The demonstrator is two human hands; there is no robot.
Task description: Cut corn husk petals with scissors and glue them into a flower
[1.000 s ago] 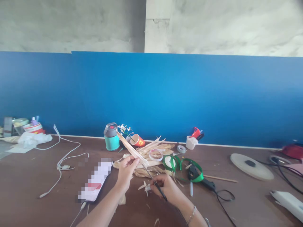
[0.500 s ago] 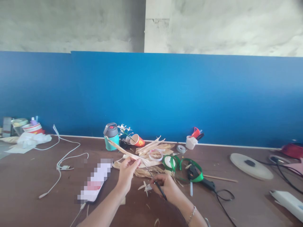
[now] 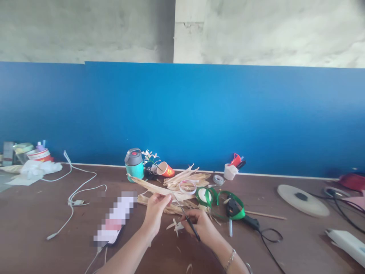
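Note:
My left hand pinches a long, pale strip of dried corn husk between thumb and fingers. The strip's free end points up and left toward the teal flask. In my right hand is a pair of black-handled scissors, seen nearly edge-on. Their thin metal blades reach to the husk beside my left fingertips; whether the blades are apart I cannot tell. Beyond my hands lies a pile of dry husks with a pale ring-shaped roll on it. A small, white petalled piece lies beside my right hand.
Green ribbon and a black glue gun with a cord lie to the right. A phone and white cables are on the left. Behind stand a tipped red paper cup, a white pen cup and a blue partition.
My left hand has moved slightly right and down, and the husk strip's free end has dropped lower. My right hand and the scissors have barely moved.

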